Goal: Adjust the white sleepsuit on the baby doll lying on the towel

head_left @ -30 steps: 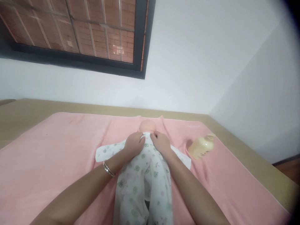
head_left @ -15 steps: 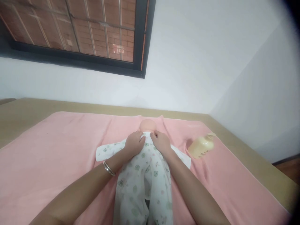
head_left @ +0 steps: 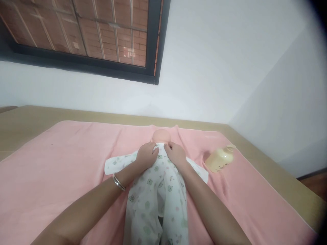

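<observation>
A baby doll lies on the pink blanket [head_left: 63, 163], its bald head [head_left: 161, 135] pointing away from me. White baby clothes [head_left: 148, 190] with small green and pink prints cover its body, the sleeves spread to both sides. At the left of the neckline my left hand [head_left: 147, 156] grips the fabric, thumb toward the middle. My right hand [head_left: 176, 156] pinches the cloth on the right of the neckline. Both hands rest just below the head. The legs of the clothes run down toward me past the lower picture edge. The doll's face is hidden.
A pale yellow baby bottle [head_left: 220, 159] lies on the blanket to the right of the doll. Under the blanket is a wooden table [head_left: 258, 163]. A white wall [head_left: 199, 68] and a dark-framed barred window [head_left: 102, 66] stand behind it.
</observation>
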Demonstrator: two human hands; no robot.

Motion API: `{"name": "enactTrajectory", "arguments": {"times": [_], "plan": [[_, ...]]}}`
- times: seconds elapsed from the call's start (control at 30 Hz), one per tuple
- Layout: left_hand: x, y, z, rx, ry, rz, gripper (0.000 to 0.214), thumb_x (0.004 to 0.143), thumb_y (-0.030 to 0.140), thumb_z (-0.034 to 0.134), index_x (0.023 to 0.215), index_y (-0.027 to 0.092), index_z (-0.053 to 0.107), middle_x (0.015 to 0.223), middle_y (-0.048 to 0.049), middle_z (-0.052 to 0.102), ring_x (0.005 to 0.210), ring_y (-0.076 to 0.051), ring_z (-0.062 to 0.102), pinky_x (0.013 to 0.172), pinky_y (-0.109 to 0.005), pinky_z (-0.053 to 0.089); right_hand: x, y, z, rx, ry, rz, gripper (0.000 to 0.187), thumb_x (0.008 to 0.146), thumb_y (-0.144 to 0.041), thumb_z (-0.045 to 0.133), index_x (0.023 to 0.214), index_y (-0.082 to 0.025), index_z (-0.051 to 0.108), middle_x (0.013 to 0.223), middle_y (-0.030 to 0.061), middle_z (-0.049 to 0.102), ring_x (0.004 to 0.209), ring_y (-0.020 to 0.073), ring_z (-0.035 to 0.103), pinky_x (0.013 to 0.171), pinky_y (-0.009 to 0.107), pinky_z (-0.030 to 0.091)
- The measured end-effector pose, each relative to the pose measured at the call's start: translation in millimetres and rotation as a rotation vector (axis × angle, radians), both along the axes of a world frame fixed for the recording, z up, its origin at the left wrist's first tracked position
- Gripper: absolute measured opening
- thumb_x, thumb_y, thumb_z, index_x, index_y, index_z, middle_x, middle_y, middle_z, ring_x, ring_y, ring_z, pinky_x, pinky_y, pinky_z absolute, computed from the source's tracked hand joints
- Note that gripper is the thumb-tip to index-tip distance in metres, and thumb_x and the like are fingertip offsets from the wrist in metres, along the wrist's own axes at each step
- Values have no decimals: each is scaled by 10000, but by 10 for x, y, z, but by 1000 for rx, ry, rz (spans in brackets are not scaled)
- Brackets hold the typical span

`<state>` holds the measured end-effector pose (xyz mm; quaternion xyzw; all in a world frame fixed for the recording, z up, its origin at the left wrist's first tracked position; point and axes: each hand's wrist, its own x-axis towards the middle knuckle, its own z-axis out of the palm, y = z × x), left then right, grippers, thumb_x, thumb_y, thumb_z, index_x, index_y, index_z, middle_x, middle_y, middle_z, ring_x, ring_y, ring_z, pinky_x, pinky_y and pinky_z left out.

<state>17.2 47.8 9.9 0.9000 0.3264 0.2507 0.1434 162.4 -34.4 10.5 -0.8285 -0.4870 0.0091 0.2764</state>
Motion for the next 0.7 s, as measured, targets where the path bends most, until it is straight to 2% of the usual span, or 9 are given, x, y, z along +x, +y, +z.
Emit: {"name": "enactTrajectory", "arguments": {"times": [0.7], "plan": [[-5, -14, 27, -8, -4, -4, 239, 863, 309, 346, 805, 191, 545, 842, -54, 610, 802, -201, 541, 745, -332, 395, 1, -7, 6, 8, 9, 4, 400, 872, -481, 327, 644, -198, 494, 619, -8, 549, 568, 120, 434, 508, 242, 199]]}}
